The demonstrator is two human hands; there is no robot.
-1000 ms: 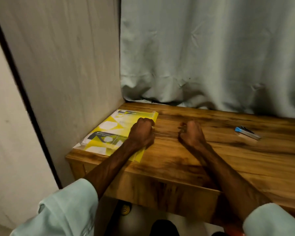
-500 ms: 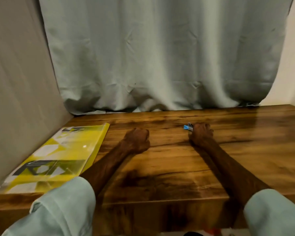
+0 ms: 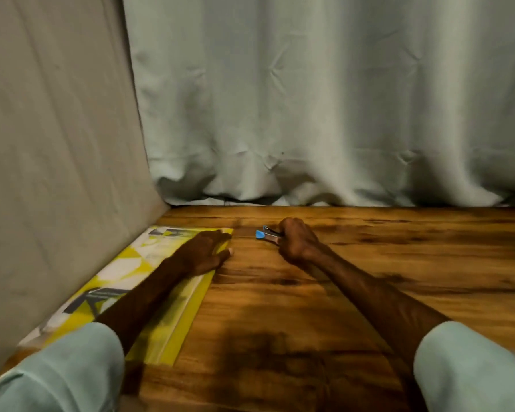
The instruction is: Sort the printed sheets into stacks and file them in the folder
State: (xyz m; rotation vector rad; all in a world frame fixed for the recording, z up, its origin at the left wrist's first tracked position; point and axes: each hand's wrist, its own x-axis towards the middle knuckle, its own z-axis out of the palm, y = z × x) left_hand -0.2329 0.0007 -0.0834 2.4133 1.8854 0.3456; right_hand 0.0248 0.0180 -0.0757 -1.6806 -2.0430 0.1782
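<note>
A yellow see-through folder [image 3: 167, 319] with printed sheets inside lies flat on the wooden table [image 3: 324, 307], along the left wall. My left hand [image 3: 204, 251] rests flat on the folder's far right corner, fingers stretched out. My right hand [image 3: 298, 240] grips a small blue-and-metal stapler [image 3: 266, 234] just right of the folder's far end; the stapler's blue tip points left. No loose sheets show outside the folder.
A grey wall panel [image 3: 57, 144] rises along the table's left side. A pale curtain [image 3: 324, 99] hangs behind and bunches on the table's back edge. My light sleeves fill the lower corners.
My right hand has closed on the stapler and brought it leftward toward the folder. My left hand has uncurled from a fist and moved onto the folder.
</note>
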